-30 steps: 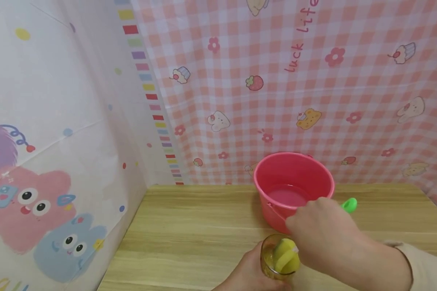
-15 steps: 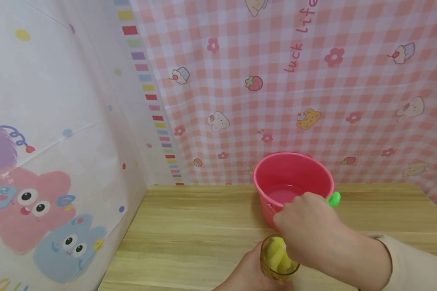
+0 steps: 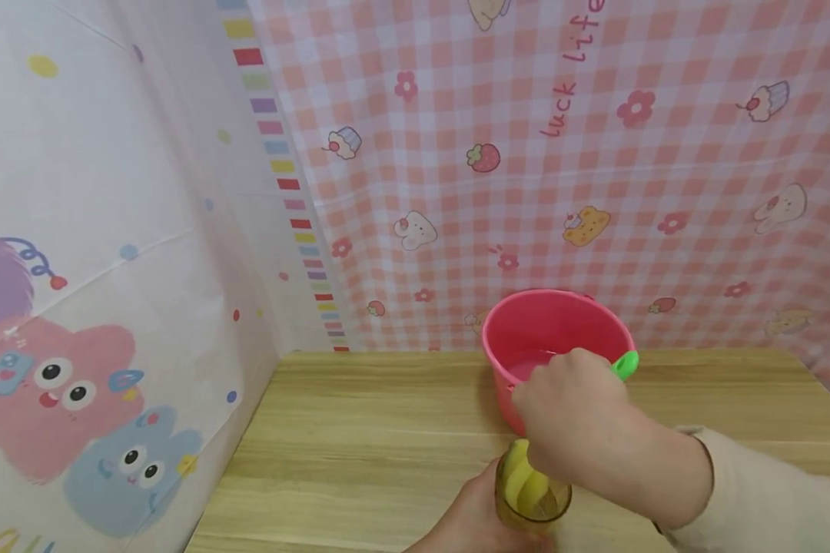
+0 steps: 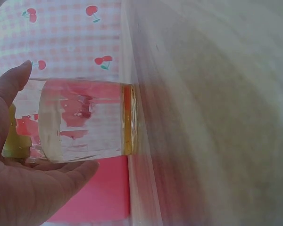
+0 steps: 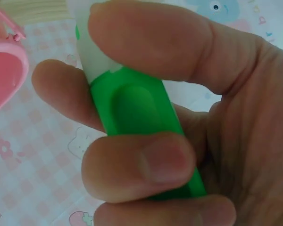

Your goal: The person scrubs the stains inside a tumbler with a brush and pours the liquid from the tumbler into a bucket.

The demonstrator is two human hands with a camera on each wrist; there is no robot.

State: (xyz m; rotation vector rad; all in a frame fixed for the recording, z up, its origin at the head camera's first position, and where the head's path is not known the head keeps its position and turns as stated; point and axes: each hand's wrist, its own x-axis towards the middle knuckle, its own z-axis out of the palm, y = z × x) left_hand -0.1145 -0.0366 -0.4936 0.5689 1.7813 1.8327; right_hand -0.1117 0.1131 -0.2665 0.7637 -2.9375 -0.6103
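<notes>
My left hand [image 3: 472, 513] grips an amber-tinted glass [image 3: 534, 524] near the table's front edge; in the left wrist view, thumb and fingers lie on either side of the clear glass wall. My right hand [image 3: 588, 434] holds a sponge cup brush by its green and white handle [image 5: 137, 106], fingers wrapped round it. The handle's green end [image 3: 625, 365] sticks out behind the hand. The brush's yellow sponge head [image 3: 523, 478] is in the glass's mouth, part of it showing above the rim. It shows too through the glass as a yellow shape [image 4: 19, 139].
A pink bucket [image 3: 549, 311] with water at its bottom stands just behind the glass, partly covered by my right hand. Under everything is a wood-grain table [image 3: 360, 430]. A pink checked cloth [image 3: 443, 192] hangs at the back, and a white printed sheet [image 3: 180, 307] at the left.
My right hand has moved left and slightly away from me, bringing the brush handle with it. The sponge has shifted left and turned inside the glass. The left hand stays nearly still.
</notes>
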